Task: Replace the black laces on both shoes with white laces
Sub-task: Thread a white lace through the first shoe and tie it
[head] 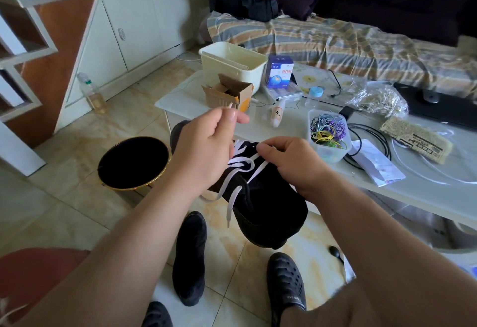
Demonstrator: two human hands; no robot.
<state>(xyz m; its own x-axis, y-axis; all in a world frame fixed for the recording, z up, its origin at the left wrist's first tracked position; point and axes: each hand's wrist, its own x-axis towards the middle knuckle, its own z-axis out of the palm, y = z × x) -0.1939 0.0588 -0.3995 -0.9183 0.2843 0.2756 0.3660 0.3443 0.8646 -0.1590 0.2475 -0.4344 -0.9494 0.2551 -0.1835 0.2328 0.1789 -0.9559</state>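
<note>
**Loose lace ends and an unsupported shoe are the weak spots**

The left hand (206, 140), just left of the frame's centre, is raised with thumb and forefinger pressed together on the tip of the white lace (240, 165), the aglet poking up above the fingers. The right hand (289, 164), at centre, has its fingers curled down onto another run of the same lace where it crosses the top of the black shoe (268, 208); it looks like a pinch, though the fingertips are partly hidden. The shoe sits between and below the hands, seemingly held up off the floor rather than resting on anything I can make out.

Likely troubles from here:
- One free end of the lace dangles below the shoe's collar. If the left hand pulls hard, that end may slip back through its eyelet and leave uneven lengths.
- The flat lace already shows a twist near the crossings; tightening now would lock it in.
- If the right hand lets go to thread, the shoe could tip or drop toward the tiled floor.

The second shoe (189, 259) lies on the floor at lower centre, no white lace visible on it, so it probably awaits its turn. A black bin (134, 162) stands at left; the cluttered white table (426, 190) fills the right.
</note>
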